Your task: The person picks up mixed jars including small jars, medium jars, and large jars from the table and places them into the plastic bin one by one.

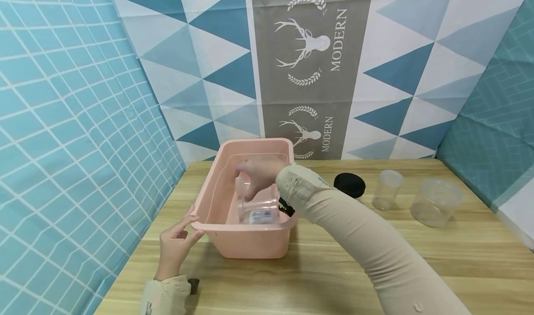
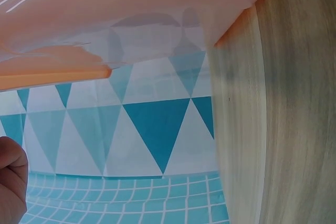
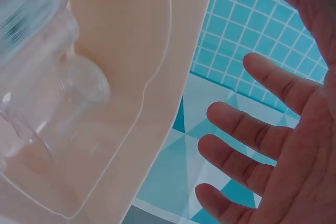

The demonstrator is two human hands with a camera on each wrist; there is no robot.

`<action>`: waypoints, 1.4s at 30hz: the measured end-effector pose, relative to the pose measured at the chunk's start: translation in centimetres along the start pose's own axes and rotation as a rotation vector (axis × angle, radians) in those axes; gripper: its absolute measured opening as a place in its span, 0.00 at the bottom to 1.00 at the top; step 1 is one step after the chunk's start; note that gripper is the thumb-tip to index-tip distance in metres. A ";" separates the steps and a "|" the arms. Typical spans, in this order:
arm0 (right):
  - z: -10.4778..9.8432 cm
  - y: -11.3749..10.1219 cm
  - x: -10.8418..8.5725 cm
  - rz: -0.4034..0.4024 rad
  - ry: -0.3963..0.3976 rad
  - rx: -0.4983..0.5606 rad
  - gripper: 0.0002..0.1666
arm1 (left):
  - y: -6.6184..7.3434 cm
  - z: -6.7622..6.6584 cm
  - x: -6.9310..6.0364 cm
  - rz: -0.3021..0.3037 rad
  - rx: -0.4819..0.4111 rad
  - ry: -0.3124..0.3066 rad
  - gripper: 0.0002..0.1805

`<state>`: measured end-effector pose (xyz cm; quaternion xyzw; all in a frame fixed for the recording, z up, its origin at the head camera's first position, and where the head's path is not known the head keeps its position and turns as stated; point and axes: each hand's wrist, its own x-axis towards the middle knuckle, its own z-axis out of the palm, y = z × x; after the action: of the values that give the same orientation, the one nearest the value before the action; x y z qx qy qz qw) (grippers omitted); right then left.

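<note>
A pink bin (image 1: 254,241) stands on the table, with clear containers lying inside it; one (image 1: 260,214) carries a printed label. Over the bin is my right hand (image 1: 260,173), its fingers pointing down beside the clear containers. From the right wrist view, that hand (image 3: 273,145) has its fingers spread apart, touching nothing visible, with a clear container (image 3: 84,85) in the bin to its left. My left hand (image 1: 177,241) holds the bin's near left corner, fingers and thumb at the rim. Only part of it (image 2: 11,182) shows in the left wrist view.
Right of the bin, on the wooden table (image 1: 333,268), are a black round lid (image 1: 349,185), a narrow clear container (image 1: 387,189) and a wider clear one (image 1: 435,203). Patterned cloth (image 1: 200,73) hangs behind the table, blue-tiled cloth (image 1: 62,120) on the left.
</note>
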<state>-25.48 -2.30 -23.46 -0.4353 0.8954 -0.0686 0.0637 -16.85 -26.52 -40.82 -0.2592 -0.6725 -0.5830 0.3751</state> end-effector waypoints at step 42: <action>2.9 17.3 -10.4 0.197 0.081 0.235 0.40 | 2.7 1.1 0.7 -0.060 0.069 0.024 0.15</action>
<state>-31.89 16.27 -28.79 -0.3320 0.9214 -0.1838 0.0842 -15.36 -25.04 -38.76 -0.2188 -0.6951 -0.5736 0.3741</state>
